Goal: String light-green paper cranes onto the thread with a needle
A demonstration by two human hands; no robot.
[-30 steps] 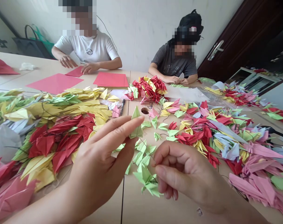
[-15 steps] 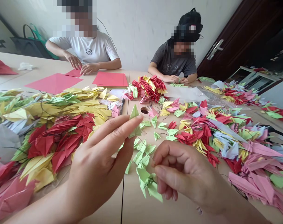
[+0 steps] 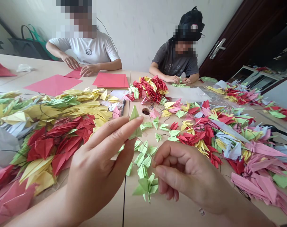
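My left hand (image 3: 98,157) pinches a light green origami crane (image 3: 134,115) between thumb and fingers, holding it upright above the table. Close by on the right, my right hand (image 3: 181,173) is closed in a pinch on a thin dark thread (image 3: 154,160). The thread seems to run up toward the crane in my left hand; whether a needle is on it I cannot make out. Below and between the hands hangs a cluster of green cranes (image 3: 146,186), beside the right fingertips. More small green cranes (image 3: 144,156) lie loose behind it on the table.
Strung red, yellow and green folded paper (image 3: 43,148) covers the left side; a mixed pile (image 3: 228,138) covers the right. A red-yellow bundle (image 3: 150,88) and stacked red paper (image 3: 111,80) lie farther back. Two people (image 3: 86,50) work with paper across the table (image 3: 143,214).
The hanging green cluster has swung slightly left and turned. Both hands keep their grips and have barely shifted.
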